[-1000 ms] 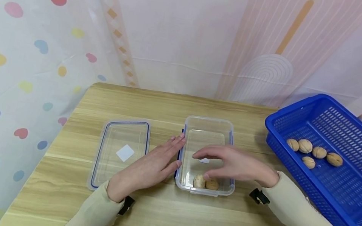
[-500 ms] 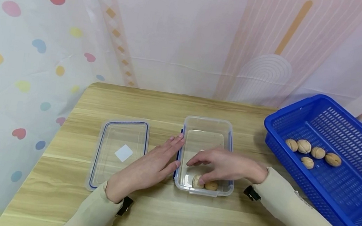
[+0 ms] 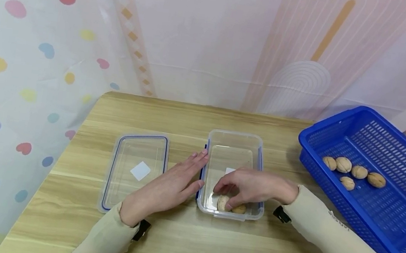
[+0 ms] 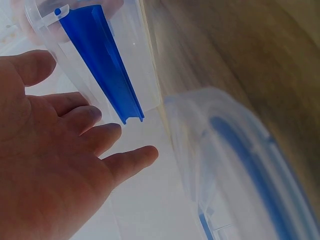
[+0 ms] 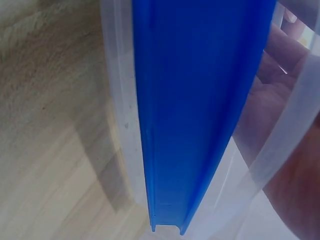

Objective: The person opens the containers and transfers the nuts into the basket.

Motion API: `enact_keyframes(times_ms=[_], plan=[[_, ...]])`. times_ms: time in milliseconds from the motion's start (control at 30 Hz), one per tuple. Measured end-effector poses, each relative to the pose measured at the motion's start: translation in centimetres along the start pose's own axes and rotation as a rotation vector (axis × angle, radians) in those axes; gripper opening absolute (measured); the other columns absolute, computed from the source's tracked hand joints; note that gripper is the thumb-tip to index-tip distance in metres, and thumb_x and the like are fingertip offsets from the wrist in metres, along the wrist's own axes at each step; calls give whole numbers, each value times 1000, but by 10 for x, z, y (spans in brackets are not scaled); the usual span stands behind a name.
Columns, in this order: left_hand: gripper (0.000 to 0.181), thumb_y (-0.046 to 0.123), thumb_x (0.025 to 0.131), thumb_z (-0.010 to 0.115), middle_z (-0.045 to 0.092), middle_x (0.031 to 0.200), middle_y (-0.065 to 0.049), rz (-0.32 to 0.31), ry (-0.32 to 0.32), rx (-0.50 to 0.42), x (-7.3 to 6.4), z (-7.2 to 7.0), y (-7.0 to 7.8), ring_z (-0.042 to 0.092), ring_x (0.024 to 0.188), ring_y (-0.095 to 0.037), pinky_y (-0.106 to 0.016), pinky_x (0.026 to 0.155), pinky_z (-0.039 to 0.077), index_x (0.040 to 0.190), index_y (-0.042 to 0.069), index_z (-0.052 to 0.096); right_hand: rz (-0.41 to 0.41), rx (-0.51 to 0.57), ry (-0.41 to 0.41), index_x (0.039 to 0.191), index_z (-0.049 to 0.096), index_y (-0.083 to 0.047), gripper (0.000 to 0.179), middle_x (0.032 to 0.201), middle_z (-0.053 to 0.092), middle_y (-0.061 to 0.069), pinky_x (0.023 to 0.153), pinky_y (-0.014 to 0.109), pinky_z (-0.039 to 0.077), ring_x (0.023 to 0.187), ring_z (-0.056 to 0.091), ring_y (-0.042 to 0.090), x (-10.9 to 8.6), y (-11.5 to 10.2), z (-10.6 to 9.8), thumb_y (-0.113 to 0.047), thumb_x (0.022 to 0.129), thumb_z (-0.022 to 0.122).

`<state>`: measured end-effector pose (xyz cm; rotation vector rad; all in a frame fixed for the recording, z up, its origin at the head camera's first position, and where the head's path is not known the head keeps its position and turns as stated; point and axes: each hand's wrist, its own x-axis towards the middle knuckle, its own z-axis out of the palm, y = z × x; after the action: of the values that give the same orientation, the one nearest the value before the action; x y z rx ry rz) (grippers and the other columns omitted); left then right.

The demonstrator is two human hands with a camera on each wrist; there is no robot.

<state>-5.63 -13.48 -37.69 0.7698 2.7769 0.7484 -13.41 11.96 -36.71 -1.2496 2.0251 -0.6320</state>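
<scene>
A clear plastic food container [image 3: 235,141] with blue side latches stands uncovered on the table. Two walnuts lie at its near end, a pale walnut [image 3: 222,203] and a browner walnut [image 3: 239,208]. Reaching down inside, my right hand [image 3: 256,187] holds the pale walnut between thumb and curled fingers; its far side is hidden. In the right wrist view a blue latch [image 5: 195,110] covers most of that hand. My left hand [image 3: 165,192] lies along the container's left side with fingers extended, fingertips by the wall and blue latch [image 4: 102,62].
Left of the container lies its clear lid [image 3: 140,146] with a blue seal and a white label, partly under my left forearm. A blue perforated basket [image 3: 399,216] stands at the right, with several walnuts [image 3: 359,172] at its far left end.
My right hand has lowered into the container and moved slightly left, its spread fingers closing in round the pale walnut. The left hand has kept its place.
</scene>
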Motion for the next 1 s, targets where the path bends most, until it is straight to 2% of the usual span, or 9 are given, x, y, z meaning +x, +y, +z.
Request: enact_keyframes(times_ms=[267, 467, 633, 1000], plan=[[66, 35, 112, 45, 12, 173, -6, -7, 7, 5, 1, 0, 1, 17, 157, -31, -59, 121, 26, 166, 8, 19, -4, -44, -3, 119, 74, -9, 34, 105, 71, -9, 89, 24, 54, 96, 64, 3, 2, -3, 1, -13, 87, 84], [66, 36, 111, 46, 11, 173, -5, -6, 1, 4, 1, 0, 3, 18, 157, -32, -59, 121, 26, 166, 8, 20, -2, -64, -2, 111, 77, -10, 25, 98, 71, -13, 83, 21, 53, 89, 61, 0, 1, -2, 4, -13, 87, 84], [66, 35, 111, 47, 13, 172, -5, -5, 7, 7, 1, 1, 3, 18, 157, -31, -59, 121, 26, 166, 7, 21, -30, -82, 33, 110, 78, -10, 25, 98, 71, -12, 82, 21, 53, 87, 61, -1, -1, -1, 5, -15, 87, 85], [66, 34, 111, 47, 13, 172, -6, -2, 9, 16, 0, 1, 2, 19, 157, -33, -57, 122, 26, 166, 7, 20, -58, -56, 112, 118, 76, -10, 30, 114, 73, -6, 98, 30, 53, 107, 65, 5, -5, -1, 4, -18, 90, 83]])
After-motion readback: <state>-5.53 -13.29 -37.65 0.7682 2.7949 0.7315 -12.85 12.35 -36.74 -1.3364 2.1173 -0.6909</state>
